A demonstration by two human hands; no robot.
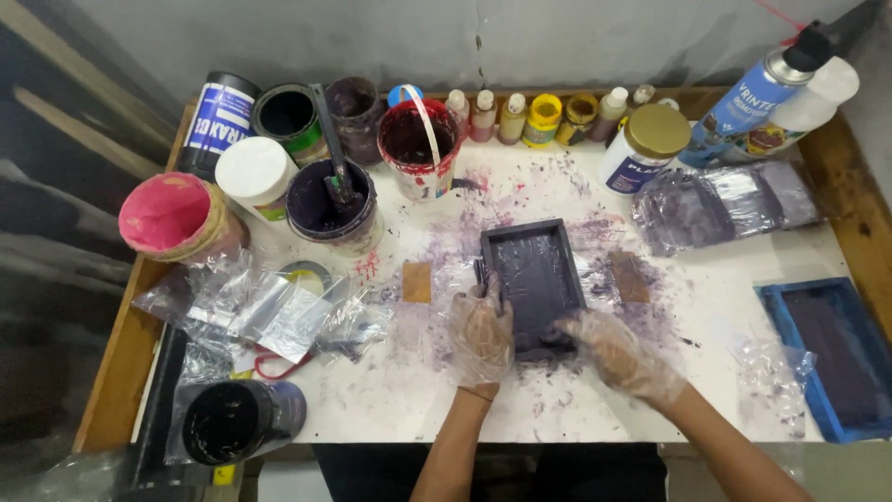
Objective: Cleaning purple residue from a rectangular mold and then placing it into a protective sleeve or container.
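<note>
A dark purple rectangular tray (531, 274) lies in the middle of the paint-stained white table (400, 400). My left hand (480, 335), in a clear plastic glove, rests against the tray's near left corner. My right hand (618, 353), also gloved, presses on the tray's near right corner. Both hands touch the tray's edge; neither lifts it. Two small tan pieces (417, 282) lie flat on either side of the tray.
Paint tubs stand at the back left: a purple one with a stick (332, 204), a red-rimmed one (418, 147), a pink one (167, 216). Small bottles (542, 118) line the back. Spray cans (762, 93), plastic sheets (720, 200), a blue tray (832, 358) and a black jar (232, 420) surround.
</note>
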